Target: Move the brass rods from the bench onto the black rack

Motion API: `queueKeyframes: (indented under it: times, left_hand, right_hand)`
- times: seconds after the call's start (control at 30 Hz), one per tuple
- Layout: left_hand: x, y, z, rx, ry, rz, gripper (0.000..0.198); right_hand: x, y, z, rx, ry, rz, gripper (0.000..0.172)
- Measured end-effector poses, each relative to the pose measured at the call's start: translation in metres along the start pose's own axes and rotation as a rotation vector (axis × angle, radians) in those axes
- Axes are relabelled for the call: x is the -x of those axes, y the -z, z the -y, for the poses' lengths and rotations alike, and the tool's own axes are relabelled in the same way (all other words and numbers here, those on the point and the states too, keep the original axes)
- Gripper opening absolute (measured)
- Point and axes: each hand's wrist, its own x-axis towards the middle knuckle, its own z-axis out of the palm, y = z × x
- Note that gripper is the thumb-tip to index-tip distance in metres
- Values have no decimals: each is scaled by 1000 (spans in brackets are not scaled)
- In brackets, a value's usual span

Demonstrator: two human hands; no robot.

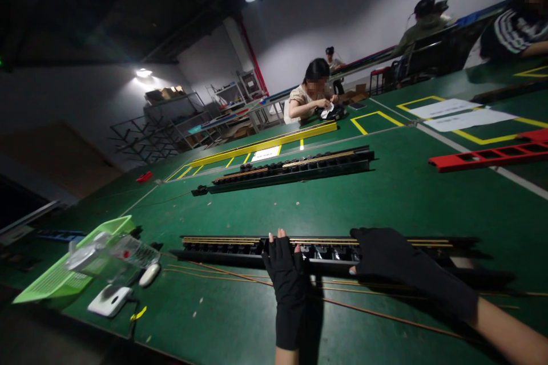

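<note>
A long black rail lies across the green table in front of me, with thin brass-coloured rods running along it. My left hand, in a black fingerless glove, rests on the rail with its fingers stretched out. Farther right, my right hand, gloved the same way, reaches across the rail, thumb on the near side and fingertips on the far side, closed around it. The glove hides the rail there. Loose thin rods lie on the table on the near side, passing under my forearms.
A second black rail lies farther back. At left are a green basket, a clear plastic bottle, a white device and a computer mouse. A red frame lies at right. Another person sits across the table.
</note>
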Motion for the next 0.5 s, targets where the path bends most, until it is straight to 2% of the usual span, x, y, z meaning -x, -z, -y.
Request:
queueKeyframes:
  times: [0.13, 0.3, 0.4, 0.5]
  left_hand:
    - [0, 7, -11, -11, -58, -26, 72]
    - [8, 22, -30, -25, -370, 45, 83]
    - [10, 20, -26, -85, -337, 25, 75]
    - [8, 17, -19, -127, -255, 61, 67]
  right_hand:
    - [-1, -4, -2, -9, -10, 13, 64]
    - [-1, 3, 1, -45, -29, 59, 58]
    - [0, 5, 2, -53, -2, 26, 57]
    - [0, 2, 0, -53, -9, 58, 57]
